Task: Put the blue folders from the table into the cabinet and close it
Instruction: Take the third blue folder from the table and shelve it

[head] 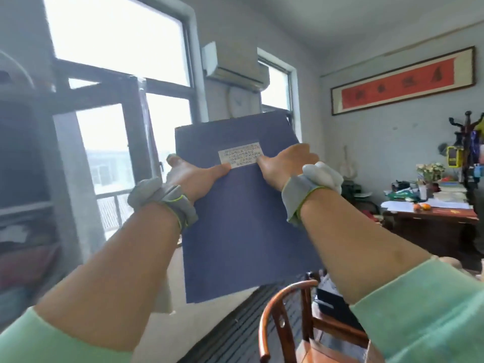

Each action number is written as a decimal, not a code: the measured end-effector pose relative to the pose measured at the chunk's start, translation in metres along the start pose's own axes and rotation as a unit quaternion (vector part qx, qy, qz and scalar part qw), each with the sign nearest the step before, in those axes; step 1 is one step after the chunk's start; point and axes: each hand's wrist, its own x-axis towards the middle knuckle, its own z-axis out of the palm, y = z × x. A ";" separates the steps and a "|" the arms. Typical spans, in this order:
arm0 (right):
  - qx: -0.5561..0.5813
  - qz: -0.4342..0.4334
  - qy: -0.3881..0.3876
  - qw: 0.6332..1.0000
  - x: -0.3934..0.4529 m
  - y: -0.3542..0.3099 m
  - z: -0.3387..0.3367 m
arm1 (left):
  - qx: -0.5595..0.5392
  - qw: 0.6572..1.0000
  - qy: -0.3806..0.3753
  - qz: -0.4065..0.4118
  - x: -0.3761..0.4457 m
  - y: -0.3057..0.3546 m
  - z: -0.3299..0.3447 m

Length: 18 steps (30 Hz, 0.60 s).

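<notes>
The room is an office with pale walls and a large dark-framed window (117, 82) filling the left half of the view, very bright with daylight. At the far left edge stands a cabinet (23, 163), blurred, with shelves showing and its glass door (110, 142) swung out toward the window. A wall air conditioner (235, 66) hangs between the big window and a narrower one, with a round clock (239, 102) below it. On the right wall is a long framed red calligraphy scroll (403, 81). Beneath it, a dark wooden desk (432, 224) carries papers, flowers and small clutter too blurred to name. A coat stand (468, 142) rises at the far right. At the lower middle, the curved back of a wooden chair (282, 318) shows.

Both forearms reach forward and up from green sleeves (424, 318), each wrist wrapped in a grey band. Between them, raised in mid-air in front of the window and well clear of the desk, is a blue folder (243, 226), tilted slightly, its face toward the camera, with a small white label (240, 154) near the top. The left hand (193, 176) grips the folder's left edge, thumb lying across the front and pointing at the label, fingers hidden behind. The right hand (285, 163) grips the right edge likewise, thumb touching the label's right end, fingers curled round the back.
</notes>
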 end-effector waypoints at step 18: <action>0.134 -0.075 -0.168 0.974 -0.211 -0.283 0.184 | 0.101 0.971 0.210 -0.045 0.065 -0.110 -0.367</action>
